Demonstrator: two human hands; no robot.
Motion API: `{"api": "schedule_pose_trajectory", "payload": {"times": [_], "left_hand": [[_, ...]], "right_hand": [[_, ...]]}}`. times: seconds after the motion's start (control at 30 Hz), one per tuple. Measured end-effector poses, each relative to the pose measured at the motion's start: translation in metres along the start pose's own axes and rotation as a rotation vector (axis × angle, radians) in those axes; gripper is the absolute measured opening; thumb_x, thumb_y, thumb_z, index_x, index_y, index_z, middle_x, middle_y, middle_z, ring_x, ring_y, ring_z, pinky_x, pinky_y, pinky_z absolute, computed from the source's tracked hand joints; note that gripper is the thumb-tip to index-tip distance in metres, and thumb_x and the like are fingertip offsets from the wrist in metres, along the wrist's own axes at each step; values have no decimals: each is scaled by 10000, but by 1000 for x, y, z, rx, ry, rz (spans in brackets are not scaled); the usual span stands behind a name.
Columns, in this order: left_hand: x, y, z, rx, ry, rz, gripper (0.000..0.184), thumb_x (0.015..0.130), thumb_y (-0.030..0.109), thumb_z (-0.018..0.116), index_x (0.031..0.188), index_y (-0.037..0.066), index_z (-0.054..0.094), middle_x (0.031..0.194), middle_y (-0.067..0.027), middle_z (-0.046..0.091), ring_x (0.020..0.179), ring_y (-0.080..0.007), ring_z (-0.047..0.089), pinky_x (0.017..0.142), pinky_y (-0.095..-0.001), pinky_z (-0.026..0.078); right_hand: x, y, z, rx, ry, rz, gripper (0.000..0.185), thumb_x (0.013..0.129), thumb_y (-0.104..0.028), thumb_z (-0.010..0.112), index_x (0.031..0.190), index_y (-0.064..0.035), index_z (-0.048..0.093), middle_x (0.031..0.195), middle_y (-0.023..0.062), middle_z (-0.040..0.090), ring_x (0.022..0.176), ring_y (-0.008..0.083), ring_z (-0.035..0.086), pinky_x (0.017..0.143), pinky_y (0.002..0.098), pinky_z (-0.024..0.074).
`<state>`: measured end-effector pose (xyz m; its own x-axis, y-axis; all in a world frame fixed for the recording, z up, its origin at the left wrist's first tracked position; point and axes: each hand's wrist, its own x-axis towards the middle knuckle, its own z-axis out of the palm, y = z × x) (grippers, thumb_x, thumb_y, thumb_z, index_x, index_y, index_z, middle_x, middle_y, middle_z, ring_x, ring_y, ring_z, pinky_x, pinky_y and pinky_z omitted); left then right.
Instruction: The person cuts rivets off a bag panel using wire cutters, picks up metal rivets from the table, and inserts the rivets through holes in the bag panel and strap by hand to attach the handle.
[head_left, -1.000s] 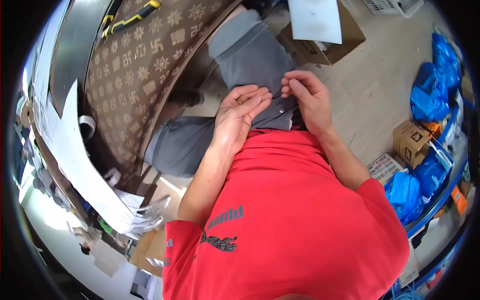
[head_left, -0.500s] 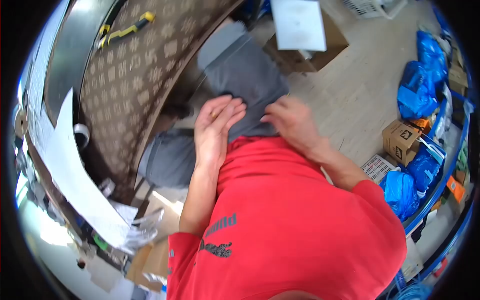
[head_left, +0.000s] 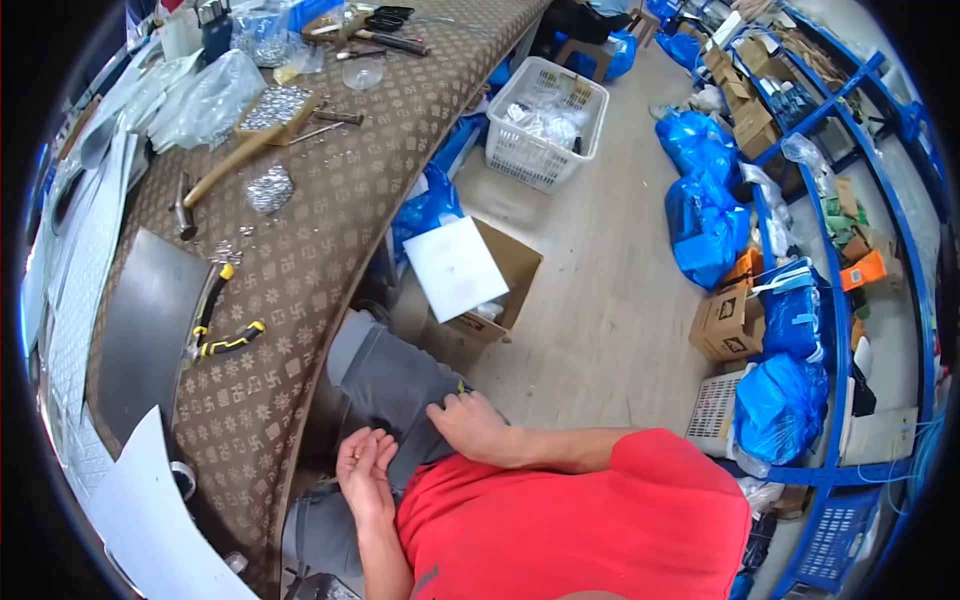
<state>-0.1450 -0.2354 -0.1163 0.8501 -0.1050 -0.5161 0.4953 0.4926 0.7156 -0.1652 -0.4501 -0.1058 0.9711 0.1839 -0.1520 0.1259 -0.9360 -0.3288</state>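
My left hand [head_left: 367, 470] is over my lap, palm turned up and fingers curled together. A tiny yellowish spot shows at its fingers, too small to name. My right hand [head_left: 468, 425] lies against the thigh of my grey trousers [head_left: 395, 375], its fingers bent in and closed; what they grip, if anything, is hidden. The two hands are a short way apart. On the patterned cloth of the bench to the left, yellow-and-black pliers [head_left: 228, 340] lie with their handles spread, beside a grey metal sheet [head_left: 145, 320].
Hammers, one with a wooden handle [head_left: 228, 170], and a bag of small metal pieces [head_left: 270, 190] lie on the bench. A cardboard box [head_left: 515, 265] with a white panel [head_left: 457, 268] and a white basket [head_left: 545, 125] stand ahead. Blue bags [head_left: 705, 230] line the shelving [head_left: 850, 130].
My view has swung up and right, bringing the bench top, basket and shelving into sight. The right hand has settled lower on the thigh; the left hand's fingers stay curled.
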Motion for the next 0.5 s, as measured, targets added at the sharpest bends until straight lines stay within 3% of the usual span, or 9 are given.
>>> {"api": "schedule_pose_trajectory", "payload": {"times": [0.5], "left_hand": [[-5,-2,-6,-99,-86,28,198,996,41,619,1186,-11,610,1067,-150,719,931,-233,729,848,-348,619]], "right_hand": [[-1,-4,-1,-17,0,141,252,829,-90,664,1057,-9,595,960,228,674,889,401,695,798,500,545]]}}
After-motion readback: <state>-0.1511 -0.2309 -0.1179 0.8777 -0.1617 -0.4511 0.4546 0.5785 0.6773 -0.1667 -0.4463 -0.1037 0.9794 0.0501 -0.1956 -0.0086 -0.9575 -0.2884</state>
